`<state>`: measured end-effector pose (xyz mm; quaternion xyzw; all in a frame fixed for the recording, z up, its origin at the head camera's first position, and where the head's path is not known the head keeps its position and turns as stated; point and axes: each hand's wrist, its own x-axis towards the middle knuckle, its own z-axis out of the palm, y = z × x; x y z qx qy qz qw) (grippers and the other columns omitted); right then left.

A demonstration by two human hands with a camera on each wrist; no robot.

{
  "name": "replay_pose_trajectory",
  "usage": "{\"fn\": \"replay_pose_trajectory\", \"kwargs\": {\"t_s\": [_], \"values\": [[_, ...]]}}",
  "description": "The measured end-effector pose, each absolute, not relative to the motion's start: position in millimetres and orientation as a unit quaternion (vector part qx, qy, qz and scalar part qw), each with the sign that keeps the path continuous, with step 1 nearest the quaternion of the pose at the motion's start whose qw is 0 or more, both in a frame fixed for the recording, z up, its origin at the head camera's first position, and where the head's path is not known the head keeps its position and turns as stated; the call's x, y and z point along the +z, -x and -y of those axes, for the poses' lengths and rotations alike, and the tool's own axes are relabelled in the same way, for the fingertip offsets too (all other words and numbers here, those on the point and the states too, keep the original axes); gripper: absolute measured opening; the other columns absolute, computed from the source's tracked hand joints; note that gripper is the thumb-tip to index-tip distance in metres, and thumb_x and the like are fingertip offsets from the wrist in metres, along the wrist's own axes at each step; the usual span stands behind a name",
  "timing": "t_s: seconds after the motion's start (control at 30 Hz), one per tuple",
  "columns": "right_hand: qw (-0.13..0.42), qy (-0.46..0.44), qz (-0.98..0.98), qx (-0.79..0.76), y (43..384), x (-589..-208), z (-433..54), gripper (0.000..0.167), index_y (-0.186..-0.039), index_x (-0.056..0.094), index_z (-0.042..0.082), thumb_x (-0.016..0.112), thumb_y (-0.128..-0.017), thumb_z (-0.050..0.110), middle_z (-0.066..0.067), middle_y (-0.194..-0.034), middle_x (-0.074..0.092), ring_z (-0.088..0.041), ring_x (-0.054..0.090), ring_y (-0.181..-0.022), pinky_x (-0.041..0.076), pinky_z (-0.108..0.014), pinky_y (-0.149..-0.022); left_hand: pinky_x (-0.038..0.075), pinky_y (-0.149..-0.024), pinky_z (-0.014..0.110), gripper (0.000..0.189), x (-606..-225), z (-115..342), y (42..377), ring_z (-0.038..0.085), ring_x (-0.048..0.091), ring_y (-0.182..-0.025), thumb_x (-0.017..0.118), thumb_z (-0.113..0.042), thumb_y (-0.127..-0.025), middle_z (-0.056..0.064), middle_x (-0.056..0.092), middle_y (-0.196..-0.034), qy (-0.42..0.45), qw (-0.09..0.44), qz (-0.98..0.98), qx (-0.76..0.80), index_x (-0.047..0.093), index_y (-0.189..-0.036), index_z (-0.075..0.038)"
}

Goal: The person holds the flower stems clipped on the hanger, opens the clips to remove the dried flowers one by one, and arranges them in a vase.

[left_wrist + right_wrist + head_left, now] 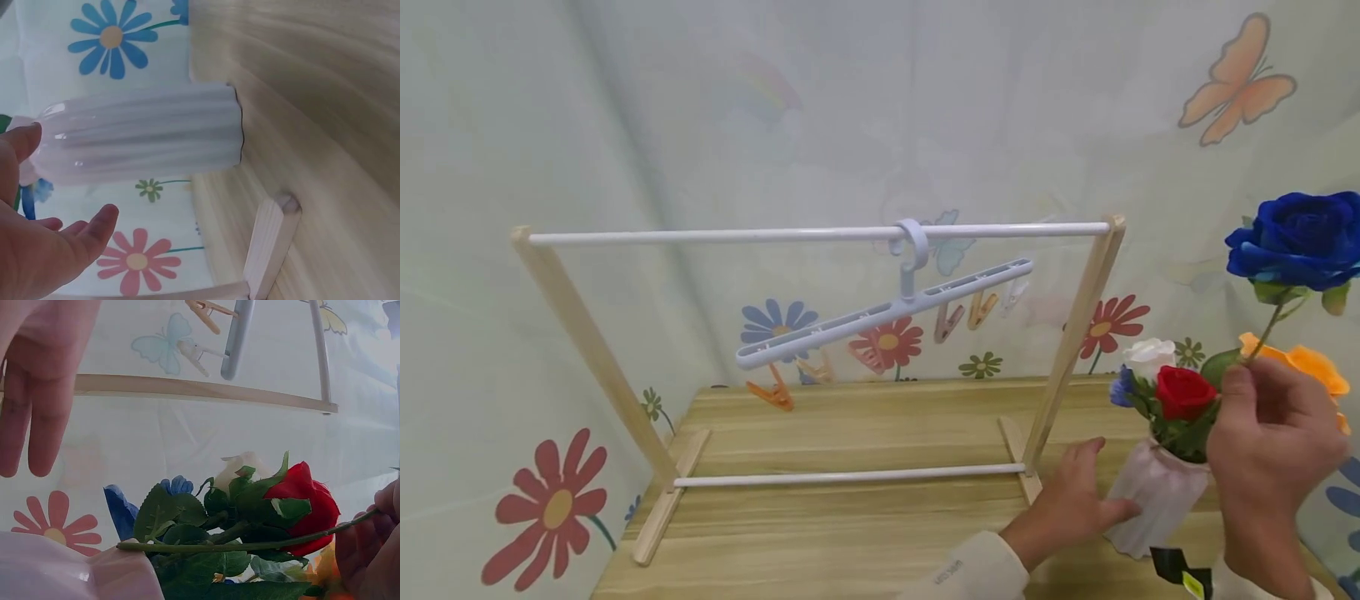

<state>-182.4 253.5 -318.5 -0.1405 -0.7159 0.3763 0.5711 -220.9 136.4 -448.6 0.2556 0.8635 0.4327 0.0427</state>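
Note:
My right hand (1273,442) pinches the green stem (250,545) of a blue artificial rose (1300,242), whose bloom stands high above the hand. The stem's lower tip is at the rim of a pale pink-white ribbed vase (1161,504); whether it is inside cannot be told. A red rose (1183,392), a white flower (1150,357), a small blue flower (1122,388) and orange flowers (1311,367) are grouped at the vase. Beside the vase, my left hand (1071,504) has its fingers spread, the thumb (25,140) at the vase's neck.
Left of the vase stands a wooden rack with a white top bar (715,237). A light blue clip hanger (827,333) hangs from it, tilted, with several clothespins. The rack's right foot (1018,454) is close to my left hand. Behind is a flower-patterned curtain (850,125).

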Motion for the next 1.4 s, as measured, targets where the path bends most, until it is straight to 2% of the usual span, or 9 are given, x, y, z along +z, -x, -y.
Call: {"fn": "replay_pose_trajectory", "kwargs": {"t_s": [0.13,0.33,0.6,0.73,0.8,0.87,1.0,1.17,1.4], "values": [[0.591,0.132,0.704,0.371,182,-318,-257,0.036,-0.119,0.070,-0.003,0.058,-0.104,0.027,0.042,-0.097,0.047,0.016,0.043,-0.082,0.039,-0.006,-0.078,0.053,-0.100,0.026,0.079,-449,-144,218,0.009,0.057,-0.128,0.079,-0.047,-0.086,-0.005,0.052,-0.148,-0.245,0.045,-0.870,0.425,0.042,-0.152,-0.022],[0.609,0.125,0.694,0.363,182,-313,-257,0.033,-0.117,0.070,-0.005,0.060,-0.103,0.023,0.042,-0.096,0.046,0.016,0.043,-0.082,0.040,-0.006,-0.078,0.052,-0.099,0.022,0.075,-449,-150,219,0.006,0.056,-0.127,0.078,-0.046,-0.087,-0.007,0.056,-0.143,-0.254,0.033,-0.878,0.404,0.046,-0.149,-0.019],[0.585,0.109,0.728,0.341,181,-318,-259,0.029,-0.117,0.071,-0.003,0.061,-0.102,0.020,0.043,-0.098,0.046,0.019,0.041,-0.082,0.037,-0.003,-0.078,0.050,-0.089,0.013,0.071,-450,-162,223,0.001,0.059,-0.118,0.079,-0.046,-0.087,-0.007,0.062,-0.136,-0.269,-0.016,-0.886,0.377,0.051,-0.144,-0.015],[0.556,0.113,0.756,0.327,180,-327,-259,0.025,-0.116,0.071,-0.003,0.063,-0.101,0.016,0.010,-0.099,0.068,0.022,0.039,-0.082,0.035,0.000,-0.079,0.046,-0.076,0.008,0.062,-452,-167,226,-0.004,0.058,-0.102,0.080,-0.040,-0.087,-0.008,0.066,-0.123,-0.280,-0.024,-0.874,0.396,0.056,-0.138,-0.014],[0.542,0.114,0.769,0.318,179,-330,-259,0.025,-0.116,0.070,-0.004,0.064,-0.100,0.014,-0.012,-0.104,0.071,0.023,0.038,-0.082,0.034,0.001,-0.080,0.044,-0.072,0.006,0.058,-453,-169,226,-0.006,0.056,-0.096,0.080,-0.037,-0.087,-0.009,0.066,-0.118,-0.283,-0.029,-0.870,0.402,0.057,-0.135,-0.015],[0.529,0.123,0.778,0.316,179,-333,-259,0.025,-0.117,0.070,-0.003,0.065,-0.099,0.014,-0.021,-0.108,0.071,0.023,0.037,-0.083,0.032,0.003,-0.079,0.044,-0.074,0.006,0.055,-454,-170,226,-0.006,0.056,-0.096,0.079,-0.035,-0.088,-0.009,0.066,-0.116,-0.286,-0.043,-0.872,0.396,0.058,-0.134,-0.014],[0.503,0.141,0.791,0.319,179,-339,-261,0.025,-0.117,0.070,-0.003,0.067,-0.098,0.013,-0.022,-0.109,0.071,0.024,0.036,-0.081,0.030,0.005,-0.077,0.044,-0.078,0.005,0.052,-458,-171,227,-0.005,0.057,-0.099,0.077,-0.033,-0.089,-0.008,0.067,-0.116,-0.287,-0.065,-0.873,0.389,0.059,-0.133,-0.013],[0.490,0.134,0.797,0.326,178,-346,-267,0.025,-0.115,0.070,-0.004,0.070,-0.094,0.010,-0.023,-0.106,0.072,0.027,0.038,-0.078,0.030,0.007,-0.075,0.045,-0.077,0.005,0.049,-461,-174,229,-0.006,0.056,-0.098,0.076,-0.031,-0.090,-0.009,0.067,-0.116,-0.280,-0.058,-0.867,0.408,0.059,-0.133,-0.015],[0.486,0.129,0.793,0.344,175,-345,-271,0.031,-0.121,0.067,0.000,0.070,-0.093,0.012,-0.013,-0.104,0.069,0.023,0.042,-0.080,0.034,0.005,-0.076,0.044,-0.075,0.004,0.048,-462,-175,230,-0.006,0.057,-0.098,0.077,-0.031,-0.091,-0.009,0.067,-0.116,-0.289,-0.062,-0.863,0.410,0.059,-0.133,-0.015]]}}
